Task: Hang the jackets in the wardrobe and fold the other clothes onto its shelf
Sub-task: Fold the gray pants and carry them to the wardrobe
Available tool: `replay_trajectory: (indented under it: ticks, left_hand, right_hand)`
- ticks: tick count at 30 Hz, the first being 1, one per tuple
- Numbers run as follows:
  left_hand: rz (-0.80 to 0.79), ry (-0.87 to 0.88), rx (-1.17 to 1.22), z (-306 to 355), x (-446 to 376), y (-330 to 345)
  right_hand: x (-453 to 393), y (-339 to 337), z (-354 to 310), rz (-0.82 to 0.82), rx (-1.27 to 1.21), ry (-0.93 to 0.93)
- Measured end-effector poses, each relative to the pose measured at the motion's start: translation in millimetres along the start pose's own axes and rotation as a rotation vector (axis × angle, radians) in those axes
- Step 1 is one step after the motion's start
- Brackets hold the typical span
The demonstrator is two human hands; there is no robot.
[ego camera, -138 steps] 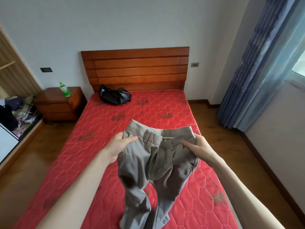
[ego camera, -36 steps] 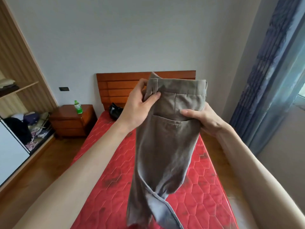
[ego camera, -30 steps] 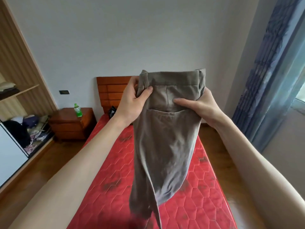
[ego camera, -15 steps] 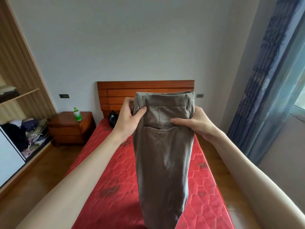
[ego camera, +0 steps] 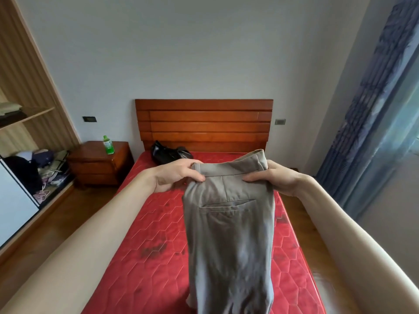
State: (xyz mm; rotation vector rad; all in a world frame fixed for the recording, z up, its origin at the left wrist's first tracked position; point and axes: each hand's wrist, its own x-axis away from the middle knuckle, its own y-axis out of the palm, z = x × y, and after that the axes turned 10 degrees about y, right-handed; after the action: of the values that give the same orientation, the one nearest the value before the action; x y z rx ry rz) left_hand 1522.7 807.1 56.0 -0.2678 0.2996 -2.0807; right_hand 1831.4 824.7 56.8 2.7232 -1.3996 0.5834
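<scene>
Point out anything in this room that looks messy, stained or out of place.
The red mattress is bare and carries dark blotches, the largest near its middle left. A jumbled pile of clothes lies in the wardrobe's bottom. A black bag sits slumped by the headboard. The grey trousers look undamaged.

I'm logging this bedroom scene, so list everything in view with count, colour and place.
trousers: 1, grey-brown, held by the waistband above the mattress
mattress: 1, red, on the bed
headboard: 1, reddish wood, against the wall
bag: 1, black, on the mattress by the headboard
nightstand: 1, reddish wood, left of the bed
bottle: 1, green, on the nightstand
wardrobe: 1, light wood, far left, clothes inside
curtain: 1, blue, right
left hand: grips waistband
right hand: grips waistband
</scene>
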Motion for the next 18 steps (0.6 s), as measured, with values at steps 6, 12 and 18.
replay_trajectory:
  ticks: [6,12,18]
  left_hand:
    - [0.289,0.05,-0.417,-21.2,-55.6,-33.5]
    - [0.696,0.312,-0.645,39.1,-116.1,-78.2]
    - [0.811,0.619,-0.805,117.0,-135.5,-108.1]
  right_hand:
    - [-86.6,-26.1,-19.9,0.31,0.508,-0.079]
    - [-134.2,-52.5,-109.1,0.749,0.643,-0.379]
    - [-130.0,-84.3,-178.9,0.997,0.611,-0.659]
